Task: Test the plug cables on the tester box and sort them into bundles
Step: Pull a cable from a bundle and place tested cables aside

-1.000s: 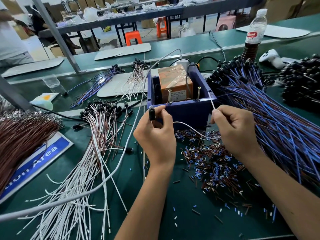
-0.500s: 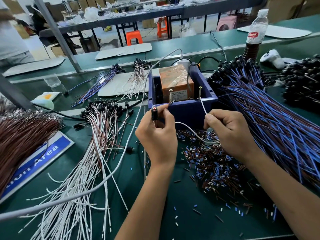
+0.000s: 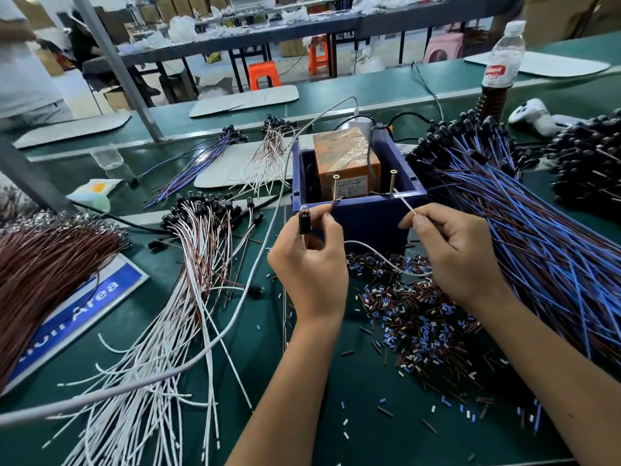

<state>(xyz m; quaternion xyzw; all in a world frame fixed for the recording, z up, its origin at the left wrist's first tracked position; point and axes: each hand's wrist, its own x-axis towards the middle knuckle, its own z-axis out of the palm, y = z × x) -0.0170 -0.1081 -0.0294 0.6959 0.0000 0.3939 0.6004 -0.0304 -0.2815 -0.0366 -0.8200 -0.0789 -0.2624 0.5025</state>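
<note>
The dark blue plastic tester box (image 3: 361, 218) looks matt; two brass-coloured metal screws (image 3: 391, 181) gleam (glossy clear film wraps the orange block (image 3: 346, 156)); green table (image 3: 369, 415) mat smooth.

Green bench mat (image 3: 336, 415), landmark. On it: plastic bottle (image 3: 500, 65), far right; white game controller (image 3: 531, 116), just beside bottle; blue "Area" sign (image 3: 84, 307), left edge; clear cup (image 3: 109, 161), far left. Beyond mat: orange stools (image 3: 263, 74).
</note>
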